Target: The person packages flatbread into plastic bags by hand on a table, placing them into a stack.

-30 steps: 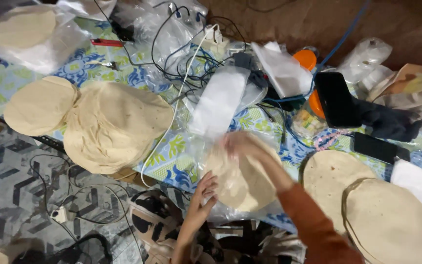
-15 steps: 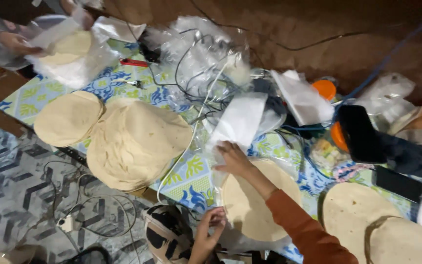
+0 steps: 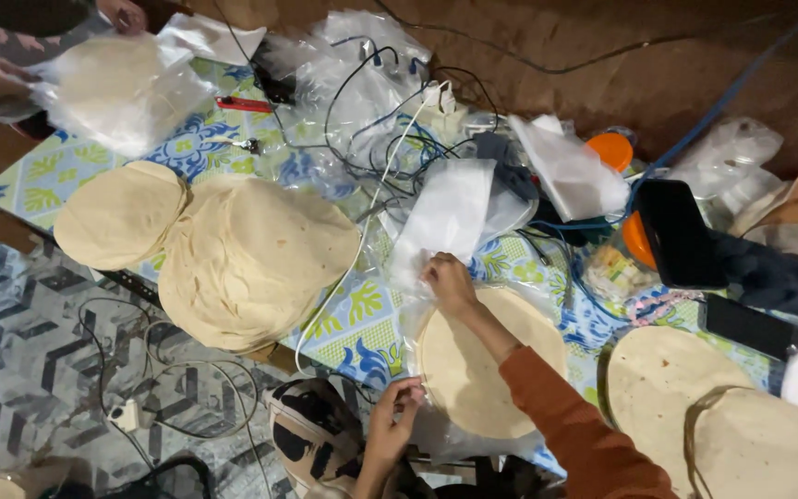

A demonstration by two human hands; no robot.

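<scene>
Two hands work on one clear plastic bag [image 3: 436,231]: the right hand [image 3: 448,282] pinches its open mouth, the left hand [image 3: 396,411] grips its lower edge. Round pale flatbreads [image 3: 487,365] sit already inside, on the patterned tablecloth [image 3: 362,314]; the big loose stack of flatbreads [image 3: 251,263] remains unpacked

My right hand [image 3: 448,282] reaches forward, its fingers curled in a pinch, the forearm in an orange sleeve running back toward me. My left hand [image 3: 395,416] sits lower and nearer, bare-wristed, fingertips pinched together.
</scene>
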